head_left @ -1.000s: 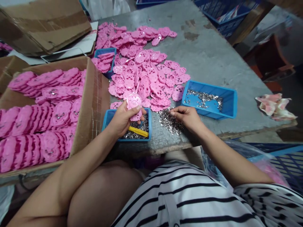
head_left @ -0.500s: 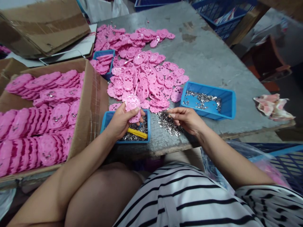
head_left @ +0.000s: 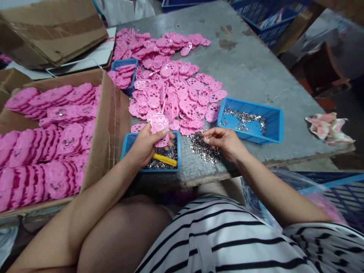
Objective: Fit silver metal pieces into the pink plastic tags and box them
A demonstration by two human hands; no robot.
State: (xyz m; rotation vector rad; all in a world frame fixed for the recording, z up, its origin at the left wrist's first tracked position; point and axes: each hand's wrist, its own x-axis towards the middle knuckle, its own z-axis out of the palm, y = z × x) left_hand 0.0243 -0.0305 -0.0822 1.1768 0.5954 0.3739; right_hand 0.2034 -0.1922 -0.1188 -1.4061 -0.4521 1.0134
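A pink plastic casing (head_left: 159,127) is gripped between the thumb and fingers of my left hand (head_left: 146,146), above a blue tray (head_left: 122,151) of small metal pieces. A yellow-handled tool (head_left: 165,159) lies across that tray. My right hand (head_left: 223,142) has its thumb and fingertips pinched together at a heap of small shiny metal pieces (head_left: 203,148) on the table. Whatever is between those fingertips is too small to make out. Many similar pink casings (head_left: 182,96) are piled just beyond both hands.
Right of the heap stands a second blue tray (head_left: 274,127) with scattered metal pieces. A cardboard box (head_left: 109,125) holding rows of pink casings is at the left. A smaller blue tray (head_left: 132,89) stands behind it. Crumpled paper (head_left: 327,127) lies near the table's right corner.
Almost nothing differs. My right hand's fingertips have shifted very slightly at the metal heap, while my left hand keeps the pink casing in the same place.
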